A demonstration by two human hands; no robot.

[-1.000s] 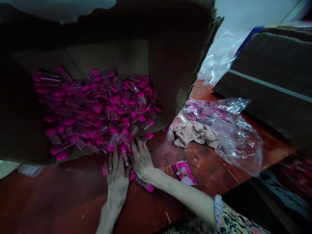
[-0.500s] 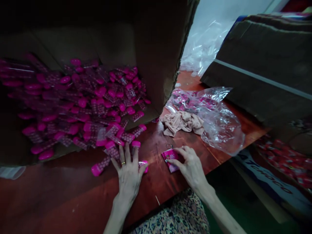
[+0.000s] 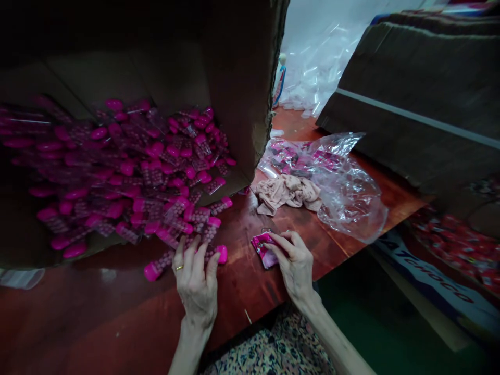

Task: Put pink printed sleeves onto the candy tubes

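Red-brown table point(image 3: 78, 323); 1 open cardboard box point(image 3: 242, 78) on L side, 1 dark carton point(image 3: 410, 94) far R. Box holds heap of pink-capped tubes point(image 3: 156, 151), overlapped, can't get a count; min 4 caps outside its lip. Then 1 clear bag point(image 3: 355, 203) w/ pink pcs in it, 1 crumpled cloth point(image 3: 287, 192) just beside. 2 hands: L hand point(image 3: 197, 291) curled over tubes at box lip, thumb by cap of near tube point(image 3: 221, 254); its long axis approx crosswise, cap to R, body behind fingers, so can't tell if it's gripped. R hand point(image 3: 297, 263) looks to be pinching 1 pink packet point(image 3: 260, 245), thumb vs. fingers at its R side. Packet's on table, just L of R fingertips, long axis approx fore-aft, far end canted L; R hand nearer. 1 small metal ring point(image 3: 265, 229) at far edge.
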